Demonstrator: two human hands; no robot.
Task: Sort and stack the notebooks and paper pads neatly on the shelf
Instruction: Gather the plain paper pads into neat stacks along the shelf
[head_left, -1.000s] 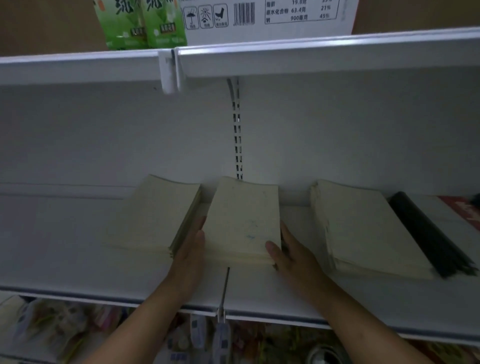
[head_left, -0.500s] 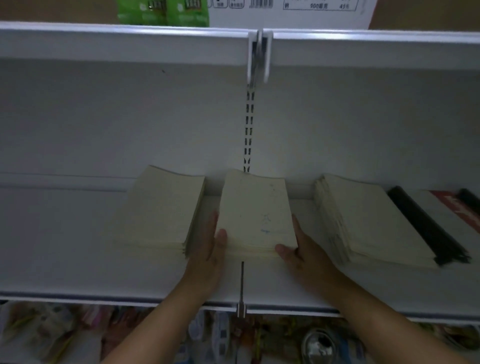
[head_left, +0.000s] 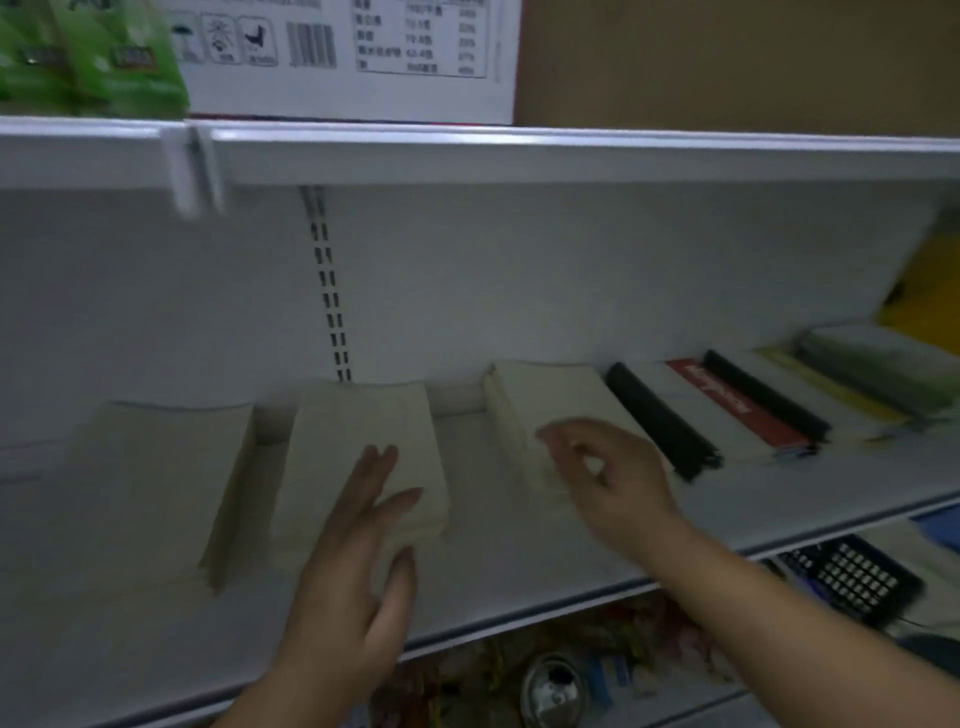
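My left hand (head_left: 358, 561) is flat, fingers spread & loose, over the near edge of the middle pad stack (head_left: 363, 457). It grips nothing; palm down like that to tamp or square the stack, I'd say. My right hand (head_left: 605, 483) is over the near left corner of the right pad stack (head_left: 550, 400), fingers curled, thumb & forefinger nearly meeting. The blur means I can't tell if it's pinching a sheet or empty. That stack looks skewed, prob why I'm reaching there. The left pad stack (head_left: 161, 467) lies apart, far left on the shelf (head_left: 519, 561). Black-spine notebooks (head_left: 665, 421) w/ a red cover (head_left: 727, 405) lie further right, fanned, not yet squared.
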